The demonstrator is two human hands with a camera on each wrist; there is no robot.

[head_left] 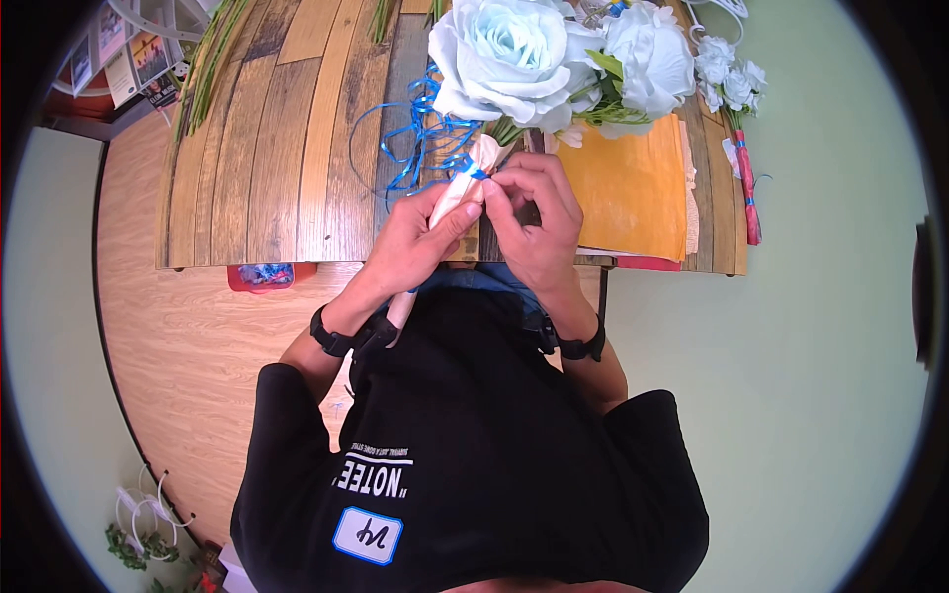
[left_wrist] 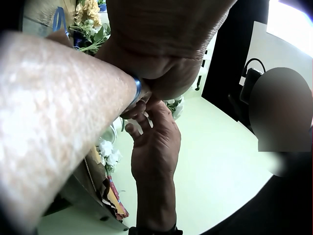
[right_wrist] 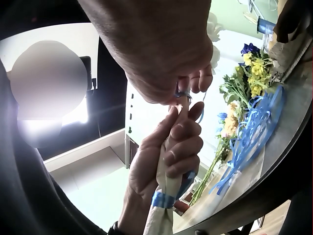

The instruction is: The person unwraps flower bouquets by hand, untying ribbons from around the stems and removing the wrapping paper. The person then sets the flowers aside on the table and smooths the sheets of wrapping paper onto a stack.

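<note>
A bouquet of large pale-blue artificial roses (head_left: 514, 49) lies over the table edge side, its stems bound in a cream paper wrap (head_left: 457, 201). My left hand (head_left: 413, 239) grips this wrapped handle, fingers curled round it, as the right wrist view also shows. At the upper end of the wrap, just under the blooms, my right hand (head_left: 542, 210) pinches a shiny blue ribbon (head_left: 477, 171) between thumb and fingertips. A second blue band (right_wrist: 163, 199) circles the wrap lower down, below the left hand. The wrap's lower end (head_left: 398, 311) points toward the person's body.
Loose curled blue ribbon (head_left: 420, 133) lies on the wooden table (head_left: 297, 148) left of the bouquet. Yellow-orange paper (head_left: 633, 193) sits to the right, beyond it a small white bouquet with a red-wrapped handle (head_left: 748, 188). Green stems (head_left: 210, 69) lie at far left; a red bin (head_left: 272, 277) stands below.
</note>
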